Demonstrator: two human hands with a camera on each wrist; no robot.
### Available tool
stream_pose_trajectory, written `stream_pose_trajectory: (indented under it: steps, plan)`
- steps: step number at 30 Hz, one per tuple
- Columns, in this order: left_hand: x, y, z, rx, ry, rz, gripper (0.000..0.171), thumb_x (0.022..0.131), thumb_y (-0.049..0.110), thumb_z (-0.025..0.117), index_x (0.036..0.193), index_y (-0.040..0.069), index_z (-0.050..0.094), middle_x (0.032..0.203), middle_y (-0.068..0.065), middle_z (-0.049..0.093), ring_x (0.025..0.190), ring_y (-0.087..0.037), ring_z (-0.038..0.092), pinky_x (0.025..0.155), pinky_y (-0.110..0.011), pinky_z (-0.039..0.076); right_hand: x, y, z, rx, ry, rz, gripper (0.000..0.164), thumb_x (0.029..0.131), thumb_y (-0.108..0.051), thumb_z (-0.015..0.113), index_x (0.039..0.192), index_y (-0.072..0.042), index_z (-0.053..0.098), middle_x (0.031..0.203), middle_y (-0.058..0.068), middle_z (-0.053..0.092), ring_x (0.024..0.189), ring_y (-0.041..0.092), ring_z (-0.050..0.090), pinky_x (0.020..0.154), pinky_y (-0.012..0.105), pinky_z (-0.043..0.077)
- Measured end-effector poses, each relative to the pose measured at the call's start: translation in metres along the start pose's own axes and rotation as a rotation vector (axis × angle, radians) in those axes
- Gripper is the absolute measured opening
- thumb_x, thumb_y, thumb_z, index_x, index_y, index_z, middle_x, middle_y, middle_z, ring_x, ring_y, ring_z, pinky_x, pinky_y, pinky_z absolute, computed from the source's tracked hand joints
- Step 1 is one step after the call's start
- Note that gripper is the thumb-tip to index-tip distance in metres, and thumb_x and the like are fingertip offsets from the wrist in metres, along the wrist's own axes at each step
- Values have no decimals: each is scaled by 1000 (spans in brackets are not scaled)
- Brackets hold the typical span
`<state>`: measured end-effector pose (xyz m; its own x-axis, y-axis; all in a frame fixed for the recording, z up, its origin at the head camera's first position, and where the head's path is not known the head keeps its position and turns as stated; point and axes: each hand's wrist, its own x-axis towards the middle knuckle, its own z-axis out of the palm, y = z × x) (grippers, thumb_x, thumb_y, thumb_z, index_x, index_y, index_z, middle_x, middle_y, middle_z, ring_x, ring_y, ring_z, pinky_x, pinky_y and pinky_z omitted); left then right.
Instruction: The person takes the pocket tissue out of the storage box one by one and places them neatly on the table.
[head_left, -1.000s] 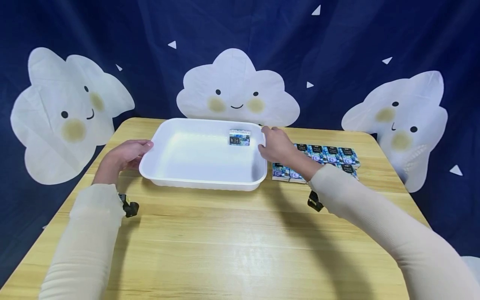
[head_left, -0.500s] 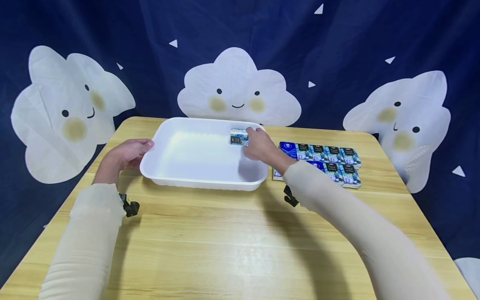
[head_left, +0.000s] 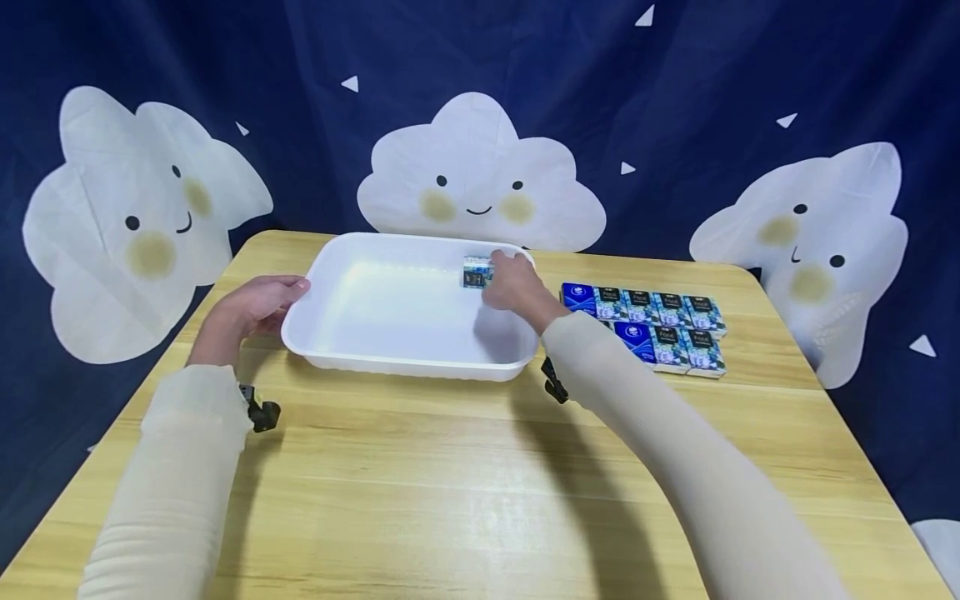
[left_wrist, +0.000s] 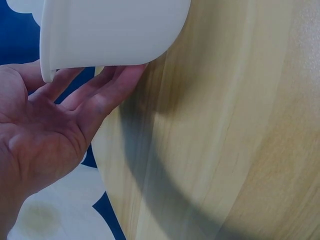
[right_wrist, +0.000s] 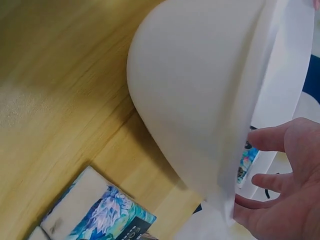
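A white plastic basin [head_left: 405,367] is at the back of the table. My left hand [head_left: 258,304] holds its left end; in the left wrist view the fingers [left_wrist: 107,95] reach beneath the basin wall [left_wrist: 120,32]. One flowered tissue pack [head_left: 476,273] lies inside, near the right end. Over that end reaches my right hand [head_left: 517,283], covering part of the pack. The right wrist view shows this hand [right_wrist: 292,185] with its fingers apart at the rim, the pack [right_wrist: 246,165] just beyond the fingertips.
To the right of the basin, several tissue packs [head_left: 667,346] lie in two rows, some blue and some flowered; my right sleeve hides part of the front row. The wooden table [head_left: 420,467] extends toward me. A dark blue cloud-print curtain [head_left: 645,67] hangs behind it.
My right hand has moved left from the basin's right rim to the tissue pack inside, uncovering more of the packs on the table. My left hand has kept its hold.
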<state>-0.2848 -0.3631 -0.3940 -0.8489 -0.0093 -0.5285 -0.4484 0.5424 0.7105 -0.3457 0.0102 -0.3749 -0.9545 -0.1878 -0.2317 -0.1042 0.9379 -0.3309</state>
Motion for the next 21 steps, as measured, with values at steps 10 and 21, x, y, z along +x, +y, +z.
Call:
stream_pose_trajectory:
  steps: [10,21]
  plan:
    - [-1,3,2,-3,4,-2,71,109,49,32,164,11,7,160,-24,30,136,-39,41,99,-37,48,4,1,3,-20,15,10,75,88,-15,68,155,-10,35,146,20,45,124,31,48,103,46,50]
    - [-1,0,0,10,-4,-2,69,110,48,29,164,11,5,160,-26,29,134,-40,42,96,-37,49,-2,-6,8,15,48,-34,74,88,-17,69,153,-6,35,138,17,51,115,26,53,97,40,52]
